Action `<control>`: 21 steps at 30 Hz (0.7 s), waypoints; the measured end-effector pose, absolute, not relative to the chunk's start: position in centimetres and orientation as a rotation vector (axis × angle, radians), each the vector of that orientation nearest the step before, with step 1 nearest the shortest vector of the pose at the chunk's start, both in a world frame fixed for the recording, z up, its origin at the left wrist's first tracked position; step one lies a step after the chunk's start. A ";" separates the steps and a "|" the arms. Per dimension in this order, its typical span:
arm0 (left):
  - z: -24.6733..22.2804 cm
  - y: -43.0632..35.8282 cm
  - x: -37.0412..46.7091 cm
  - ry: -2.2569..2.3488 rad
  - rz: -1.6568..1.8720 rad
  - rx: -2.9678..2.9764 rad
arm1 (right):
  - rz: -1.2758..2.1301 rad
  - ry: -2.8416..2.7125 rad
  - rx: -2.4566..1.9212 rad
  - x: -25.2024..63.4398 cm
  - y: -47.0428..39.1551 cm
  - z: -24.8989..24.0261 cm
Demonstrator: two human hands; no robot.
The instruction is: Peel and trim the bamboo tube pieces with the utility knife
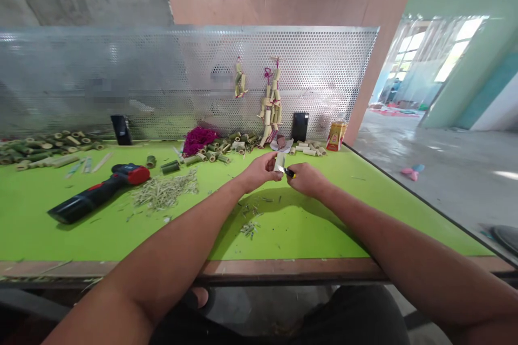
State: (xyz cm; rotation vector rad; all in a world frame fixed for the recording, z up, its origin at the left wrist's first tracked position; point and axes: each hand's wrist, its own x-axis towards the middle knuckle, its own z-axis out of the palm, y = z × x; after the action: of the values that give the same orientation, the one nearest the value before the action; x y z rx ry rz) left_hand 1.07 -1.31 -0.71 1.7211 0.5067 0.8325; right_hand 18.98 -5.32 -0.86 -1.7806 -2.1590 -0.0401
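Note:
My left hand (263, 168) is closed around a short, pale bamboo piece (279, 161), held upright above the green table (324, 237). In my right hand (305, 179) is a small knife (290, 172) with a black and yellow handle, its blade against the lower right of the piece. Beneath my hands lie small scattered shavings (250, 229).
A black and red power tool (97, 194) lies at left, near a heap of thin sticks (165, 188). Along the metal mesh stand bamboo pieces, magenta fibre (198, 141), two dark phones and a bottle (335, 135). Strung bamboo figures (272, 99) hang there.

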 end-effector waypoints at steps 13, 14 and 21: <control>-1.4 -1.4 1.2 0.581 0.785 1.773 | 0.086 -2.012 -1.847 20.9 -4.3 0.0; -1.3 -1.2 1.1 0.571 0.798 1.780 | 0.117 -2.067 -1.810 20.2 -4.8 -0.2; -0.7 -1.3 1.0 0.554 0.850 1.790 | -0.017 -2.246 -1.719 18.7 -6.0 -0.7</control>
State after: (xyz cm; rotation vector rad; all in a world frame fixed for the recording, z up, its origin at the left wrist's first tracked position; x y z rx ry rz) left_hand 0.97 -1.25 -0.73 1.7902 0.5538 0.8497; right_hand 18.74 -6.00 -0.73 -1.7188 -2.2458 -0.0168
